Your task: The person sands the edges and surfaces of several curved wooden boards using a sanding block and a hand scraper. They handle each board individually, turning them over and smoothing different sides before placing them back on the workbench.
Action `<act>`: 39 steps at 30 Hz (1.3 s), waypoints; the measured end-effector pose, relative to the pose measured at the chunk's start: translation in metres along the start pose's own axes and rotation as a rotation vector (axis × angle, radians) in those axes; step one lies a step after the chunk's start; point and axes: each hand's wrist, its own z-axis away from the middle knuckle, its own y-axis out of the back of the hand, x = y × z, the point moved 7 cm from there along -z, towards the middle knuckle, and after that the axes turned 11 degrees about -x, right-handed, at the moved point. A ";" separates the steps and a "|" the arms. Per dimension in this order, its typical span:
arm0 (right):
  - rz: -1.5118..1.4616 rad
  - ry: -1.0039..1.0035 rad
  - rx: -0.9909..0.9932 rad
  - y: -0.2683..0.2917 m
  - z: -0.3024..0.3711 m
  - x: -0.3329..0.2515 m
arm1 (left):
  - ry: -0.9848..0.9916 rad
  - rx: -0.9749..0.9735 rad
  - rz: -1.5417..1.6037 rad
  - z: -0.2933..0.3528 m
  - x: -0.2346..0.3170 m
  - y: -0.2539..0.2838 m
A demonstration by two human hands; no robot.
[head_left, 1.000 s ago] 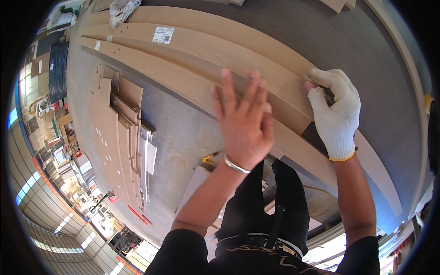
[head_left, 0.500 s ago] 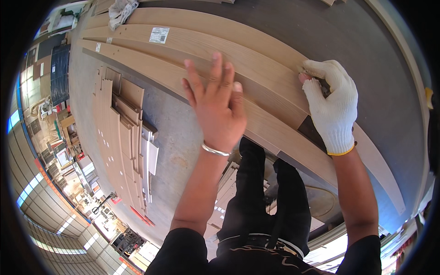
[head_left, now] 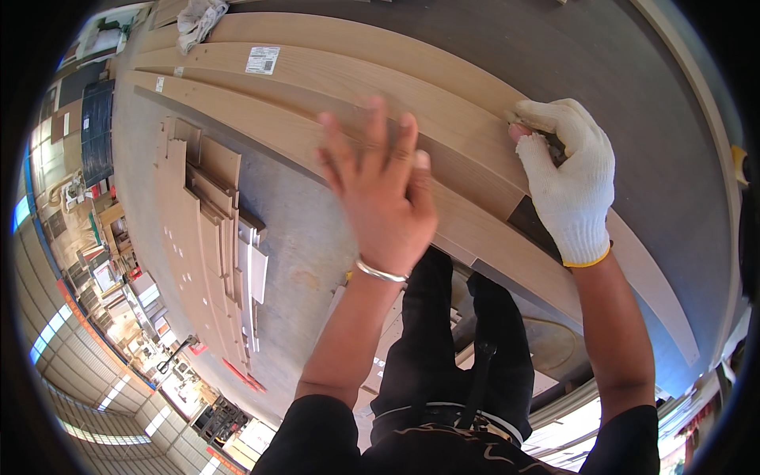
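Observation:
My bare left hand (head_left: 386, 190), a silver bangle at its wrist, is open with fingers spread, over the long wood-grain boards. Its fingers are smeared by motion, and whether they touch the wood is unclear. Below it runs the nearest board (head_left: 237, 117), and beyond that lies a wider board (head_left: 340, 71) bearing a white label (head_left: 262, 60). In a white knit glove, my right hand (head_left: 571, 170) is closed at the boards' right part, fingers curled toward the thumb. A small pinkish bit shows at its fingertips; what it holds, if anything, I cannot make out.
A dark grey work surface (head_left: 546, 47) lies under the boards. A crumpled whitish cloth (head_left: 199, 22) sits at the far left end. Stacked panels (head_left: 198, 237) lie on the concrete floor (head_left: 297, 237) to the left. Shelving and goods fill the far left side.
My left hand has shifted slightly right over the boards, still spread. My right hand stays curled at nearly the same place. The whole view has shifted a little.

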 end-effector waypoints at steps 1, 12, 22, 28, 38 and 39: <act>-0.003 0.002 -0.004 0.000 0.000 0.000 | -0.025 -0.005 0.020 0.001 0.005 -0.002; 0.116 0.081 -0.075 -0.006 0.000 -0.012 | -0.099 -0.040 0.088 0.012 0.012 0.004; 0.365 0.285 -0.189 -0.049 -0.005 -0.044 | -0.165 0.035 0.131 -0.001 -0.014 -0.001; 0.438 0.275 -0.215 -0.059 -0.010 -0.049 | -0.155 0.028 0.187 -0.003 -0.013 0.000; 0.436 0.226 -0.195 -0.060 -0.006 -0.051 | -0.150 -0.027 0.161 -0.003 -0.013 0.001; 0.435 0.213 -0.208 -0.061 -0.006 -0.049 | -0.150 -0.027 0.168 -0.003 -0.013 0.001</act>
